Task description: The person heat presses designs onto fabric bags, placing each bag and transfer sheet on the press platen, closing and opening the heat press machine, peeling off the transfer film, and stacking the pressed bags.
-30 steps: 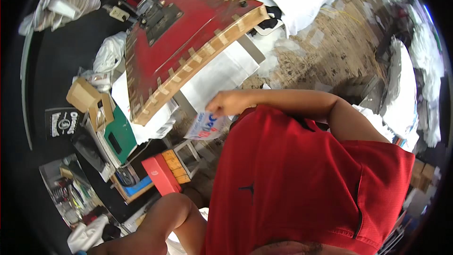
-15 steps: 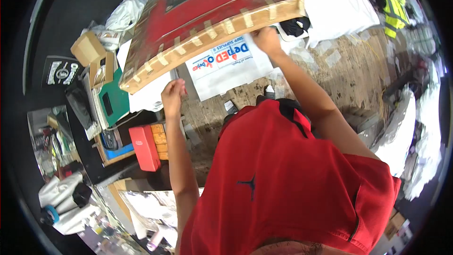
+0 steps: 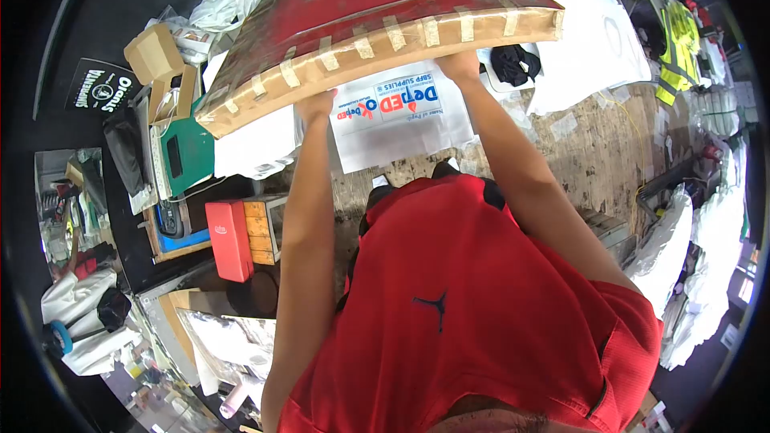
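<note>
A white printed sheet [image 3: 401,140], bearing blue and red lettering that includes "DepED" and "SBFP SUPPLIES", lies flat under the front edge of a raised frame [image 3: 361,46]. The frame is red on top, with a brown-taped front side. My left hand [image 3: 315,106] is beside the sheet's upper left edge, close under the frame. Beside the upper right edge is my right hand [image 3: 459,66], reaching beneath the frame. The frame hides most of the fingers on both hands, so their grip on the sheet cannot be made out.
A black bunched cloth [image 3: 515,65] lies right of the frame, near a large white sheet [image 3: 597,28]. At left are an open cardboard box [image 3: 155,54], a green flat item [image 3: 188,154] and a red box [image 3: 229,240]. A yellow vest [image 3: 678,46] hangs at far right.
My left hand has moved up and forward, from apart from the sheet to its upper left edge under the frame. My right hand reaches further beneath the frame. The view has shifted slightly.
</note>
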`<state>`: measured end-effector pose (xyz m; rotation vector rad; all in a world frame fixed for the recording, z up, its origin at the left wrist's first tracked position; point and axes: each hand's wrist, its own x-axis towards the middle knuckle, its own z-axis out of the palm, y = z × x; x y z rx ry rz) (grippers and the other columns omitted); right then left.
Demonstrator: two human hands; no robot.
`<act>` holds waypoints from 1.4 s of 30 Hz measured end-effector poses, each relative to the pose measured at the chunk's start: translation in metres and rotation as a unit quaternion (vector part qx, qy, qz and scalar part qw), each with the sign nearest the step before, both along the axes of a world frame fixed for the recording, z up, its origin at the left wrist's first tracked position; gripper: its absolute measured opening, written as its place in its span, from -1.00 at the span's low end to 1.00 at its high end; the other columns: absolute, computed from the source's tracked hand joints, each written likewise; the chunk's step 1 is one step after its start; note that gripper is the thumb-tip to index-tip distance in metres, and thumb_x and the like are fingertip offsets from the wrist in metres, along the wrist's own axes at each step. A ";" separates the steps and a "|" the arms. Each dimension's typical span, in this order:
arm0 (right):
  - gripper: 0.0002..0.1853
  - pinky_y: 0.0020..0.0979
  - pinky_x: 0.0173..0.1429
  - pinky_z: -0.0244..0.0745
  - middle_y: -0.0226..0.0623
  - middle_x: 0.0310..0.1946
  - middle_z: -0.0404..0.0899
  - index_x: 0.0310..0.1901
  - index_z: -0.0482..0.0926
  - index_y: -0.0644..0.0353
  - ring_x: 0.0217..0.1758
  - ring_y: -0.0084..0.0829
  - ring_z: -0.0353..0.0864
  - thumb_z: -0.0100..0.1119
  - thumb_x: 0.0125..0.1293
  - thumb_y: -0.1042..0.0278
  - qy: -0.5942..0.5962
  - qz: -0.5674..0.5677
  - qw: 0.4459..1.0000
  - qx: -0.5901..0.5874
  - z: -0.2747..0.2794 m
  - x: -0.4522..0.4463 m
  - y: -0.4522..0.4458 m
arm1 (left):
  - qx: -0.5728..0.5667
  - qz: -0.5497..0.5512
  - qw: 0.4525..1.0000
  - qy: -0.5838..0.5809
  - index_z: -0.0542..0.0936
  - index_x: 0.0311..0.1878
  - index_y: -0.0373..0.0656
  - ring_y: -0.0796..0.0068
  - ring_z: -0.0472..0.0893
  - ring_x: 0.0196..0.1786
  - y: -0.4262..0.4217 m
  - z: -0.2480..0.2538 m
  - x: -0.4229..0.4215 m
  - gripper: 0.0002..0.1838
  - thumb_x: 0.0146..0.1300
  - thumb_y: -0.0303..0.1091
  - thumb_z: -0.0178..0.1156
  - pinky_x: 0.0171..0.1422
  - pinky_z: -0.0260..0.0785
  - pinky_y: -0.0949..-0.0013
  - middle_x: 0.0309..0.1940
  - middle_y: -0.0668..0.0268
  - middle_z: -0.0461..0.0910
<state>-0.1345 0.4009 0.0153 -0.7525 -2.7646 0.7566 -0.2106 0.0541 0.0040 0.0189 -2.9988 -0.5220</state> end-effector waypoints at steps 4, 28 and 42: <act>-0.48 -0.14 0.20 0.61 0.05 -0.03 0.71 0.00 0.68 0.21 0.10 0.00 0.69 0.50 0.02 0.09 -0.006 -0.004 1.000 -0.017 0.013 0.011 0.003 | -0.007 0.005 1.000 0.017 0.77 -0.41 -0.09 0.21 0.71 -0.08 -0.003 -0.007 0.004 -0.62 -0.09 0.01 0.60 0.09 0.50 0.26 -0.20 0.16 0.75; -0.39 -0.23 -0.20 0.65 -0.03 -0.39 0.71 -0.11 0.58 0.43 -0.32 -0.11 0.76 0.65 -0.10 0.19 0.035 0.090 0.985 -0.145 0.027 0.063 -0.045 | 0.258 -0.039 0.965 0.013 0.61 -0.36 -0.25 0.40 0.55 -0.38 -0.015 0.026 0.090 -0.61 0.01 -0.19 0.60 -0.25 0.44 0.33 -0.41 0.25 0.58; -0.57 -0.26 -0.10 0.65 -0.05 -0.33 0.75 -0.18 0.65 0.30 -0.24 -0.16 0.79 0.58 -0.02 0.24 0.060 0.010 0.991 -0.122 0.035 0.006 -0.018 | 0.152 -0.327 0.927 0.099 0.45 0.35 -0.22 -0.16 0.22 0.50 0.079 0.045 0.129 -0.37 0.31 -0.09 0.32 0.57 0.07 -0.11 0.48 -0.04 0.23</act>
